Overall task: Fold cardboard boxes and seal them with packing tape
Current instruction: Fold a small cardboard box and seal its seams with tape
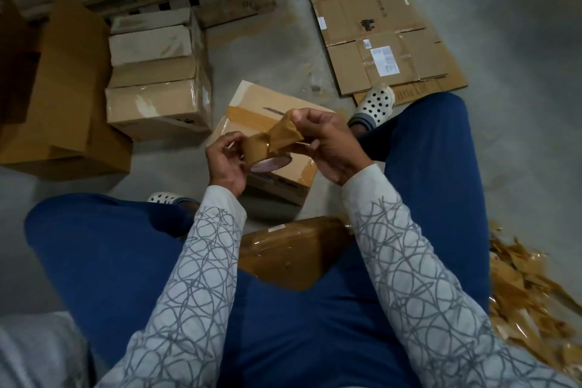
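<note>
left hand (225,164) holds tape roll (263,153); strip (285,132) runs up-right to right hand (324,142).

The left grip (225,164) covers one side of the tape roll (263,154); the loose strip (283,133) ends inside the right grip (327,149); both hide part of the small box (248,104); the label (385,60) print is too small to read (on the flattened cardboard (378,9)); the large carton (63,88) runs off the left edge; the tape scraps (529,293) off the right.
</note>
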